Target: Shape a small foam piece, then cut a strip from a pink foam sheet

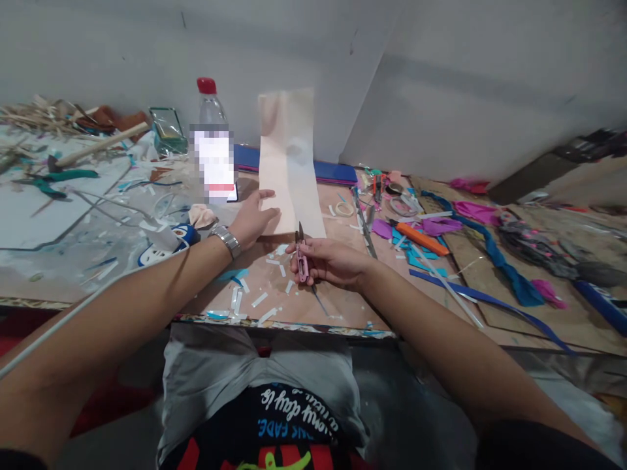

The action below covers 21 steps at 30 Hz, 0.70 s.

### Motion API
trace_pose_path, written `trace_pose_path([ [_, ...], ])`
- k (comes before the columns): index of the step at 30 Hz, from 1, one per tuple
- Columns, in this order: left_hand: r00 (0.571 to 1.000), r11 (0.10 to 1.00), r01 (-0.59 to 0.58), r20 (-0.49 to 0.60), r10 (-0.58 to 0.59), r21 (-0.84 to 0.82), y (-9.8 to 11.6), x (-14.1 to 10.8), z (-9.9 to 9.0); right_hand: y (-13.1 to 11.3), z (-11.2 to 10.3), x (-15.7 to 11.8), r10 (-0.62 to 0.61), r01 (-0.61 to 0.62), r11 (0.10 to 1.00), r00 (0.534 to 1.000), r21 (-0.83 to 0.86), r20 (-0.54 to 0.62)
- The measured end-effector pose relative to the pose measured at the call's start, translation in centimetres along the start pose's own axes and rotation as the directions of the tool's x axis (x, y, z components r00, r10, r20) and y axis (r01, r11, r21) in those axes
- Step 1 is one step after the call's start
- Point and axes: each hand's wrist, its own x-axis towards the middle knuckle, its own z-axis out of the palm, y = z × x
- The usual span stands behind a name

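A long cream-and-white paper sheet (301, 153) stands up from the table, creased lengthwise, its lower edge facing me. My left hand (257, 219) holds its lower left side, with thumb and forefinger showing on the paper; the other fingers are largely hidden. My right hand (330, 261) is closed around pink thread snips (302, 261). Their dark blades point up and touch or overlap the paper's lower edge; I cannot tell whether they are through it. Small white paper scraps (259, 299) lie below the hands.
Behind the left arm are a phone (215, 163), a red-capped bottle (208, 98), a power strip (164, 248) and green-handled pliers (63, 179). An orange cutter (421, 238), a tape roll (344, 208) and blue strips (482, 297) lie at right. A white cable (88, 300) crosses my left arm.
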Motion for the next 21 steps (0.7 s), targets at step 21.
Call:
trace_pose_path([
  [21,0.999,0.999,0.042,0.014,-0.042,0.011,0.59,-0.75,0.25,0.46,0.40,0.00,0.009,-0.007,1.000,0.997,0.025,-0.080],
])
